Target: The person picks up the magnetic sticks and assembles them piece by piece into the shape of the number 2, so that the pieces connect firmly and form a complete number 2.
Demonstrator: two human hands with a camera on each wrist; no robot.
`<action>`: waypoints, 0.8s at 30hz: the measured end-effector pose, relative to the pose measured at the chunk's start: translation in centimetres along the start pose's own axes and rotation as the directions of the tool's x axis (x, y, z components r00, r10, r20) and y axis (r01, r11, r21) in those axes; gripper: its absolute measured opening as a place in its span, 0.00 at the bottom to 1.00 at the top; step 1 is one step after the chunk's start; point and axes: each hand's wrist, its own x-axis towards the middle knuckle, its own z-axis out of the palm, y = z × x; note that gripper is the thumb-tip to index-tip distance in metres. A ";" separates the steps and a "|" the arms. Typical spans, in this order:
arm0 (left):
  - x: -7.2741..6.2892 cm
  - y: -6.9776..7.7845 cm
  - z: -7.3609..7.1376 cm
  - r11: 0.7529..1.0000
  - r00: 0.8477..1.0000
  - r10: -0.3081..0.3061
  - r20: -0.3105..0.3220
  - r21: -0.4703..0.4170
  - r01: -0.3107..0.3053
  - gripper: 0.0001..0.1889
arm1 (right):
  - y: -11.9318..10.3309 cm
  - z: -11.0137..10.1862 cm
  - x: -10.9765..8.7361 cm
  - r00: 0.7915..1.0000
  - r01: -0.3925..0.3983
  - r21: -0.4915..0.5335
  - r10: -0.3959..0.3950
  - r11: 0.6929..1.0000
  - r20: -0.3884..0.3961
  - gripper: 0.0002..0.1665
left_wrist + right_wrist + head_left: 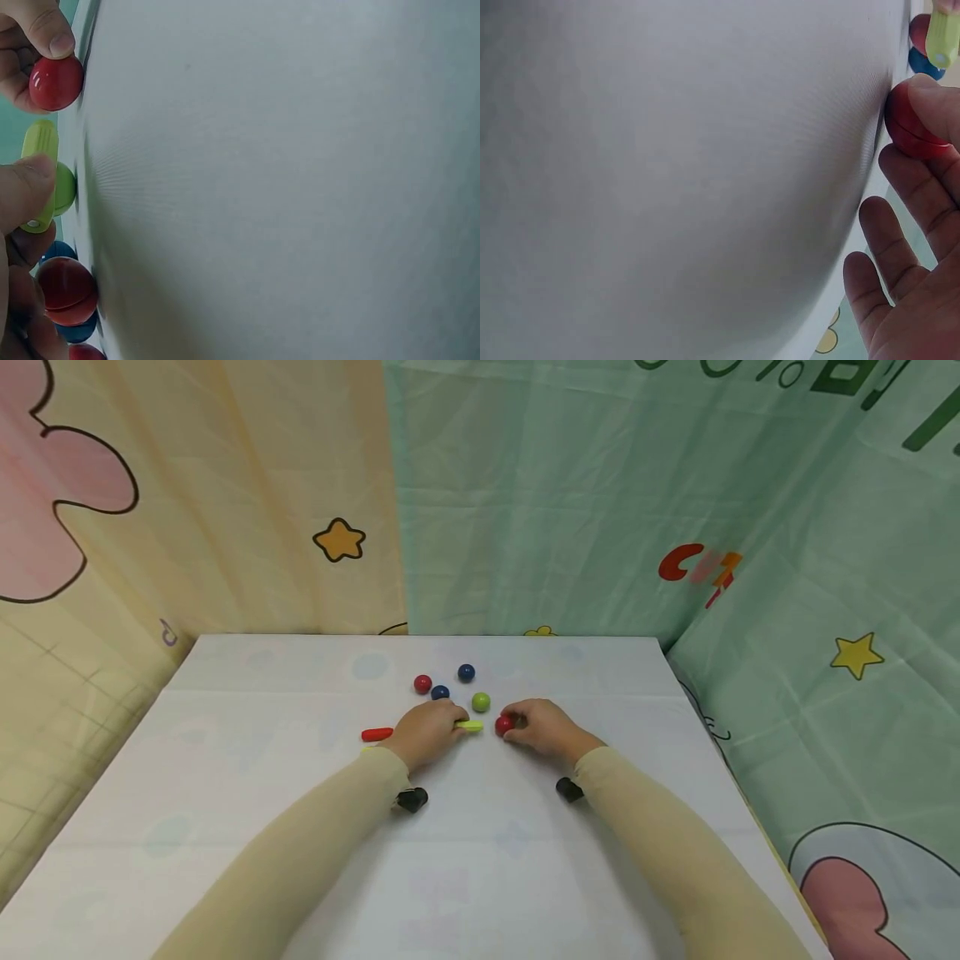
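My left hand pinches a slim yellow-green stick-like piece, ribbed at one end, between thumb and finger. In the left wrist view a red ball with a seam is close by its lower fingers; whether they touch it I cannot tell. My right hand holds a glossy red ball between thumb and forefinger, low over the tabletop, its other fingers spread apart in the right wrist view. The yellow-green piece points toward this ball, with a gap between them. A green ball lies just beyond.
Behind the left hand sit another red ball and two dark blue balls, one nearer and one farther. A red stick-like piece lies left of that hand on the white-covered table. Printed curtains hang behind.
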 end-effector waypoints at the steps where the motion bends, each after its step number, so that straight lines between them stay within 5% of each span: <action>1: 0.1 0.0 0.1 1.000 1.000 -0.001 0.001 -0.005 0.001 0.15 | 0.0 0.0 0.0 1.000 0.007 -0.002 -0.007 1.000 -0.001 0.27; 24: 1.4 0.7 1.2 1.000 1.000 0.009 -0.012 0.002 -0.009 0.15 | -0.6 0.2 0.0 1.000 0.004 -0.022 -0.004 1.000 0.003 0.25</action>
